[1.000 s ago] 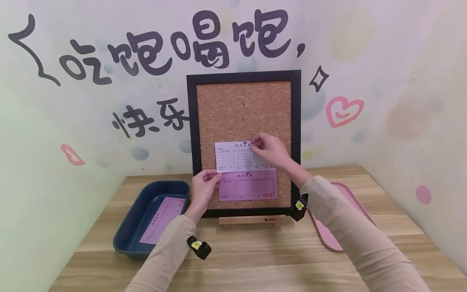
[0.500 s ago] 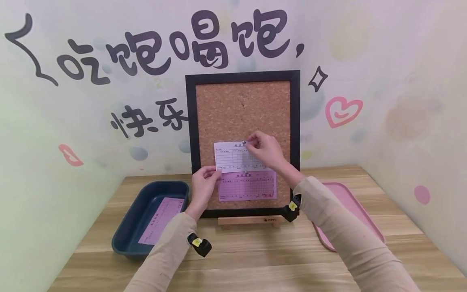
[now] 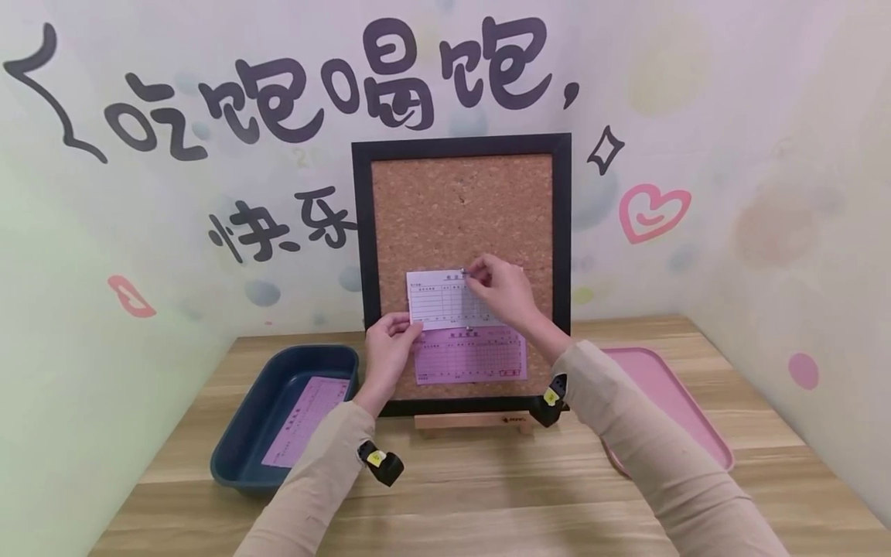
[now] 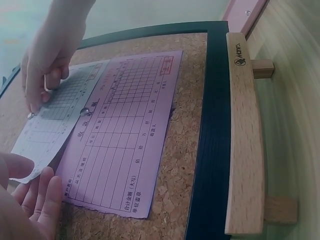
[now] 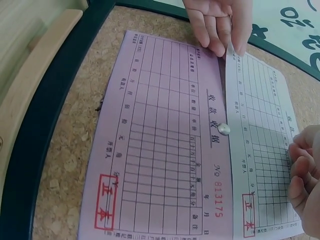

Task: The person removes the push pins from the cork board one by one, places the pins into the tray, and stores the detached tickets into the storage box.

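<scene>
A white receipt slip [image 3: 431, 298] lies against the corkboard [image 3: 459, 209], just above a pink receipt slip [image 3: 469, 360]. My left hand [image 3: 388, 352] pinches the white slip's lower left corner, thumb in front and fingers behind, as the left wrist view shows. At the white slip's top edge, my right hand [image 3: 504, 290] pinches a silver pushpin [image 4: 31, 116], mostly covered by the fingertips. A second pushpin [image 5: 223, 129] sits in the pink slip's top edge, close to the white slip's lower edge.
The black-framed board leans on a wooden stand [image 3: 473, 420]. To its left, a dark blue tray [image 3: 233, 456] holds another pink slip [image 3: 306, 422]. A pink tray [image 3: 668, 402] lies at the right, partly behind the right forearm. A printed wall rises behind the table [image 3: 452, 495].
My right hand has shifted slightly left onto the pushpin, and its forearm has swung left. My left hand has crept up a little at the slip's corner.
</scene>
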`<state>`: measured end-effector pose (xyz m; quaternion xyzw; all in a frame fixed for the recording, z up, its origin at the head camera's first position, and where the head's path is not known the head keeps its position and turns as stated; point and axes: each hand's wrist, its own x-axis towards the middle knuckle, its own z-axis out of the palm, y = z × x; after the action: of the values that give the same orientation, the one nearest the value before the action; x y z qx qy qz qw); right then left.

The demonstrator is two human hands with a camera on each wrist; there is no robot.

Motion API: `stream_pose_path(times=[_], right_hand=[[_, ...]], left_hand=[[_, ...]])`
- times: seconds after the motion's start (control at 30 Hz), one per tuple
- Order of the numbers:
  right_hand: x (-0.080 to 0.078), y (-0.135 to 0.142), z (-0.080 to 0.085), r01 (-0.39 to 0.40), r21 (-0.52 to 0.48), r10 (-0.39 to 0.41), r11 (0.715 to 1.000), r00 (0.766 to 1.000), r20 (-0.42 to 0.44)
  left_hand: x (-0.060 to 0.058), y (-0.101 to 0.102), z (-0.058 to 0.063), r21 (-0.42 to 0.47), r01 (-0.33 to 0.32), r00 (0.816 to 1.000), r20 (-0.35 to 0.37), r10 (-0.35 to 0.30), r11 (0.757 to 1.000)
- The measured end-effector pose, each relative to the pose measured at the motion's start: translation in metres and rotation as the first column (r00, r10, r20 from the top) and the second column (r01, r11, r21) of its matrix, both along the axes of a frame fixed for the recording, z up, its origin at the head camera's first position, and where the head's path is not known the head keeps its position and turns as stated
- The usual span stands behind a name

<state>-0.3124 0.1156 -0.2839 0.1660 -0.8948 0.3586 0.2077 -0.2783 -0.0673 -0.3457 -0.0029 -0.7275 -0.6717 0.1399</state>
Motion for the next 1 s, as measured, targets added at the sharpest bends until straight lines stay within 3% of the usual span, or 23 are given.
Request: stream_pose_path(times=[0.23,0.6,1.0], right_hand=[[0.001,0.0,-0.003,0.024,-0.026,-0.025,0.999,1.0,-0.01],[-0.001,-0.006,-0.008,0.094,-0.058,-0.101,0.994,0.988,-0.117],[-0.001,-0.016,-0.011,0.139,-0.104,-0.157,0.985,0.967,-0.201]], left_hand=[[-0.001,0.003,0.0,0.007,0.008,1.0,0.023,-0.008,1.0],[-0.002,0.003,-0.001,0.024,0.02,1.0,-0.002,-0.02,1.0],[-0.001,0.002,0.002,-0.017,-0.003,1.0,0.024,0.003,1.0]])
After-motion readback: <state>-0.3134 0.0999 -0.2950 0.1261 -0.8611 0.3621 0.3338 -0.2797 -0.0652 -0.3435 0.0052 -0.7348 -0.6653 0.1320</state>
